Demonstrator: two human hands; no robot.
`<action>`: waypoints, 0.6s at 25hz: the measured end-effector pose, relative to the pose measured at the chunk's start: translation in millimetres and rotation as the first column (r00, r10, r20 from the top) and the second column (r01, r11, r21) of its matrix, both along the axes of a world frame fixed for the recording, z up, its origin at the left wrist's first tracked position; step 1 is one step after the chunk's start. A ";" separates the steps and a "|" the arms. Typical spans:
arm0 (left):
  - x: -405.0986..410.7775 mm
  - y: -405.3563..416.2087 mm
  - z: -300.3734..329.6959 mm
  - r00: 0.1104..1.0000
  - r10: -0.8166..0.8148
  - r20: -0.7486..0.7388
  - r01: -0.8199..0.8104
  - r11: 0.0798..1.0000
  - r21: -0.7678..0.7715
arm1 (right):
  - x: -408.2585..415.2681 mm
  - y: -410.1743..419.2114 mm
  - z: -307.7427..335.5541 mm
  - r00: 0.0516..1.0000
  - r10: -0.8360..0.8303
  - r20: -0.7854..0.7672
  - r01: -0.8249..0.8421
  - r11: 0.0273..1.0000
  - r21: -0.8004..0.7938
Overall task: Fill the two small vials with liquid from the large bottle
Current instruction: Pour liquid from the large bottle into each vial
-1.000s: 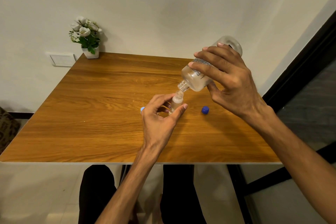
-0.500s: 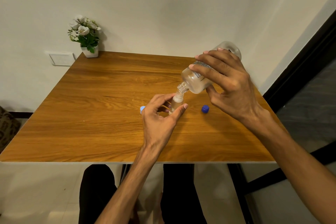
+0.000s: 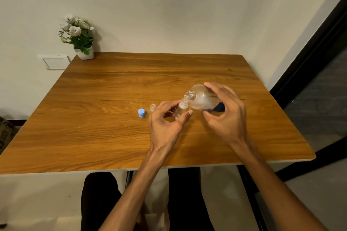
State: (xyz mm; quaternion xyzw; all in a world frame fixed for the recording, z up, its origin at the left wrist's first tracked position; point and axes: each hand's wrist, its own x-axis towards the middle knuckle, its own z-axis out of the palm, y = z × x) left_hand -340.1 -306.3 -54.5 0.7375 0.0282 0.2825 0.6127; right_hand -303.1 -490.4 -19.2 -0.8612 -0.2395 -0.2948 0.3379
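Right hand (image 3: pixel 223 112) had dropped the large bottle (image 3: pixel 201 100) from its steep pour to low over the table (image 3: pixel 93 118), fingers curled round it. Left hand (image 3: pixel 167 120) pinched one vial (image 3: pixel 182 108); the second vial (image 3: pixel 153 107) waited beside it, probably next.

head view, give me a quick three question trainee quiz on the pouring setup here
1. True or false: the large bottle stands upright on the table.
2. Which hand steadies the vial under the bottle's mouth? A) left hand B) right hand
3. Fill in: the light blue cap lies to the ____ of the left hand.

Key
1. False; the right hand holds it tilted, mouth toward the vial.
2. A
3. left
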 end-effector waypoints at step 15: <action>13.3 -3.8 -29.5 0.982 0.077 -0.174 -0.021 0.953 0.304 | 1.0 -20.2 -50.6 0.891 -0.005 -0.454 0.282 0.791 0.543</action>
